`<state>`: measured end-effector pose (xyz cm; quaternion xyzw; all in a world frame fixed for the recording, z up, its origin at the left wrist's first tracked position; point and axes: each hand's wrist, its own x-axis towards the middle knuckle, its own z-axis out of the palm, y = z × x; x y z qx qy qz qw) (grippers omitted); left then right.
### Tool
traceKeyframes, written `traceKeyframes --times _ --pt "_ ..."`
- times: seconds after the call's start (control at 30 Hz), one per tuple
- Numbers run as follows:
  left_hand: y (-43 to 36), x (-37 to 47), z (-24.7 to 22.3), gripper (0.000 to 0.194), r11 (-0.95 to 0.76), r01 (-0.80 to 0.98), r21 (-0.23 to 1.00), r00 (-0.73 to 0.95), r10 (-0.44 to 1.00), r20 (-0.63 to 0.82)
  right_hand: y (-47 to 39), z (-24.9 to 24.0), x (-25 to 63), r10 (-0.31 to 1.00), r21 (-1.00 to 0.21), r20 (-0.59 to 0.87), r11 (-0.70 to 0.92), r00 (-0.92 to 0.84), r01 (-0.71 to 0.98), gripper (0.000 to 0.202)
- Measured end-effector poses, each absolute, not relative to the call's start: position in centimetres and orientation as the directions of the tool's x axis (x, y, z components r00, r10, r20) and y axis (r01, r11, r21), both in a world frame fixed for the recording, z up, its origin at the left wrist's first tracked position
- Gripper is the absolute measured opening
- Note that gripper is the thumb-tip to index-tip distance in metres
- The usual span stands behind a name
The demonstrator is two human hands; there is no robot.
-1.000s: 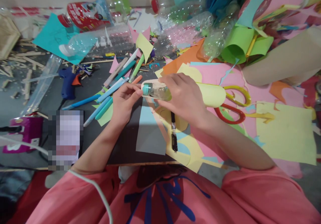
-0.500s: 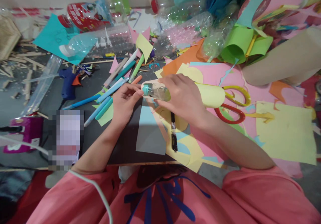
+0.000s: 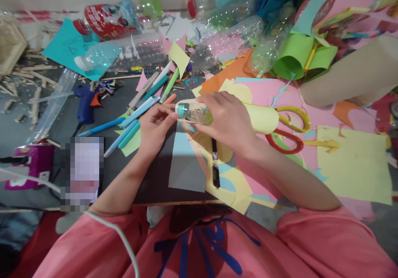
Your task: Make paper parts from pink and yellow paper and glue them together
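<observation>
A small clear bottle (image 3: pixel 195 113) with a teal cap (image 3: pixel 181 110) lies sideways between my hands, with a pale paper edge around it. My right hand (image 3: pixel 228 120) is wrapped over its right part. At the cap end, my left hand (image 3: pixel 158 124) pinches the pale edge with thumb and finger. A yellow paper roll (image 3: pixel 264 118) sticks out beyond my right hand, beside scissors with yellow and red handles (image 3: pixel 287 141). Below the bottle are a black pen (image 3: pixel 215 166) and a blue-grey paper sheet (image 3: pixel 188 162). Several markers (image 3: pixel 141 111) lie left of my left hand.
A blue glue gun (image 3: pixel 83 103), a phone (image 3: pixel 85 170) and a purple device (image 3: pixel 29 166) are on the left. Plastic bottles (image 3: pixel 124 52) line the back. Another person's arm (image 3: pixel 351 72) reaches in from the right over paper scraps. A white cable crosses the lower left.
</observation>
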<state>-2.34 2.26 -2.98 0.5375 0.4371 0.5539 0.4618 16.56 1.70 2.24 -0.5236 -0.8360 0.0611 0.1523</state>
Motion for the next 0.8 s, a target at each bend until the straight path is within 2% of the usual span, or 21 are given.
traceKeyframes --times 0.33,0.57,0.8 --pt "2.22 -2.36 -2.9 0.035 -0.202 0.021 0.979 -0.025 0.979 0.202 1.69 2.19 16.55 0.891 -0.261 0.205 0.449 -0.406 0.855 0.035" --pt "2.16 -2.51 -2.94 0.03 -0.166 -0.045 0.985 0.025 0.986 0.167 1.88 2.29 16.8 0.895 -0.293 0.222 0.44 -0.387 0.849 0.034" --pt "2.15 -2.41 -2.89 0.029 -0.149 -0.022 0.989 0.01 0.989 0.149 1.92 2.4 16.79 0.899 -0.286 0.201 0.434 -0.389 0.854 0.036"
